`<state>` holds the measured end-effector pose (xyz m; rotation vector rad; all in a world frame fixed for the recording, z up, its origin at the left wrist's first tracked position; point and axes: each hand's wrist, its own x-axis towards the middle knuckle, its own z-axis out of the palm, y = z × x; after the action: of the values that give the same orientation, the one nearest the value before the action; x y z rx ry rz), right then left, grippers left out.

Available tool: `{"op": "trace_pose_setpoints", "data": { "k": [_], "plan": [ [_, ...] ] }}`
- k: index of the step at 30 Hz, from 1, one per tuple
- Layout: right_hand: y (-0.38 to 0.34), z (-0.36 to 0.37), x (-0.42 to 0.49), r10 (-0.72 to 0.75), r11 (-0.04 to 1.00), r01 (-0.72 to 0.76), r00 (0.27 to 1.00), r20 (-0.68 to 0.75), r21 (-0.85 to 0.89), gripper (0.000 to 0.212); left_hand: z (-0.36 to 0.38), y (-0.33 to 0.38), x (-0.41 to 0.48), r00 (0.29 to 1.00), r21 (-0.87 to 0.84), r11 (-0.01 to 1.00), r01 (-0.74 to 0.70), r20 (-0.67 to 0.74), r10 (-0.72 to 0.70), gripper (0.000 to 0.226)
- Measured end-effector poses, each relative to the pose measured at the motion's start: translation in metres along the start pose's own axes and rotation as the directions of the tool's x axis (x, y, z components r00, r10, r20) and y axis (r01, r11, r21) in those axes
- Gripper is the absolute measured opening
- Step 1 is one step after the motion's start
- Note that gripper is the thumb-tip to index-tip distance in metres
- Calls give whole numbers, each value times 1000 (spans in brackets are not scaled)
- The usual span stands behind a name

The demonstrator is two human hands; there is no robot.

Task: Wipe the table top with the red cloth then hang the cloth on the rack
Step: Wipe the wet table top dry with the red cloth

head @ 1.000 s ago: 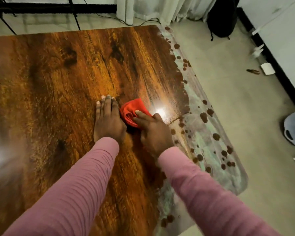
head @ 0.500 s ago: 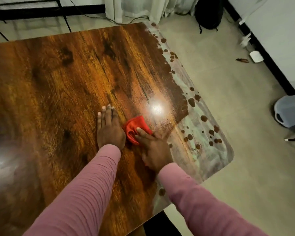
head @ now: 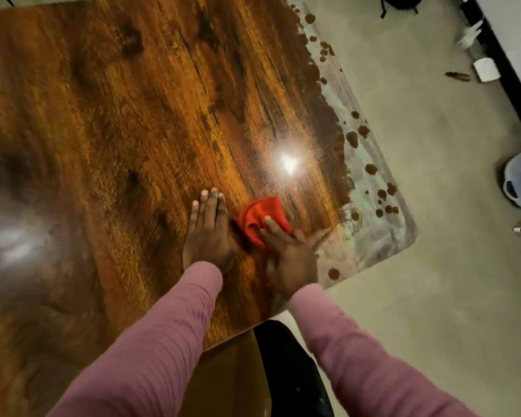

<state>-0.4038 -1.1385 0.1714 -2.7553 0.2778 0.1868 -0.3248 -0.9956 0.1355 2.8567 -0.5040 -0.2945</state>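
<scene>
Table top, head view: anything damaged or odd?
Yes: along the right edge of the brown wooden table top, a pale greenish strip with scattered brown blotches shows the wood-grain finish worn or peeled away.

Both hands on the wooden table top (head: pixel 127 109), red cloth (head: pixel 256 213) under the right one.

I see the left hand (head: pixel 208 236) lying flat on the wood, fingers straight, just beside the cloth. The right hand (head: pixel 289 257), blurred, presses the bunched cloth with straight fingers, near the pale worn strip (head: pixel 370 206) with brown spots along the table's right edge. A lamp glare (head: pixel 288 164) shines just beyond the cloth.
</scene>
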Motion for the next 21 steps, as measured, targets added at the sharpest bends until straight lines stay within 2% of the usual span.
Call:
{"op": "trace_pose_setpoints", "data": {
  "k": [2, 3, 5, 8, 10, 11, 12, 14, 16, 18, 19, 21],
  "plan": [
    [12, -5, -16, -167, 985, 168, 986, 28, -37, 53, 0, 1, -1, 1000, -9, 1000, -1, -8, 1, 67],
    [25, -13, -15, -159, 985, 161, 986, 41, -65, 54, 0, 1, -1, 1000, -10, 1000, 5, -15, -5, 66],
    [57, -29, -4, 37, 994, -38, 999, -12, -101, 54, 2, 0, -1, 999, -13, 1000, 15, -32, -15, 65],
    [93, -45, 17, 383, 921, -388, 913, -142, -12, 56, 4, 1, -1, 998, -10, 1000, 11, -55, -12, 66],
    [79, -34, 10, 434, 901, -432, 887, -157, 48, 55, 5, 1, -2, 998, -12, 1000, 13, -65, -13, 67],
    [66, -23, -3, 396, 918, -390, 907, -142, 67, 53, 6, 1, -2, 998, -9, 1000, 13, -69, -13, 67],
    [51, -11, -22, 299, 954, -292, 948, -112, 74, 51, 6, 1, -2, 997, -5, 1000, 10, -75, -10, 68],
    [22, 10, -66, 22, 997, -20, 999, -35, 68, 47, 6, 2, -1, 995, -1, 1000, 10, -96, -10, 67],
    [6, 20, -104, -224, 973, 222, 974, 30, 65, 47, 7, 1, 0, 994, -8, 1000, 10, -110, -11, 64],
    [17, 15, -120, -407, 914, 406, 910, 78, 19, 44, 7, 0, 0, 994, -16, 1000, 6, -113, -8, 61],
    [31, 8, -119, -405, 913, 407, 912, 67, -11, 43, 7, 0, -1, 994, -13, 1000, 6, -114, -8, 60],
    [68, -9, -111, -191, 981, 191, 981, -33, -26, 49, 8, 0, -1, 993, 1, 1000, 11, -118, -10, 62]
  ]
}}
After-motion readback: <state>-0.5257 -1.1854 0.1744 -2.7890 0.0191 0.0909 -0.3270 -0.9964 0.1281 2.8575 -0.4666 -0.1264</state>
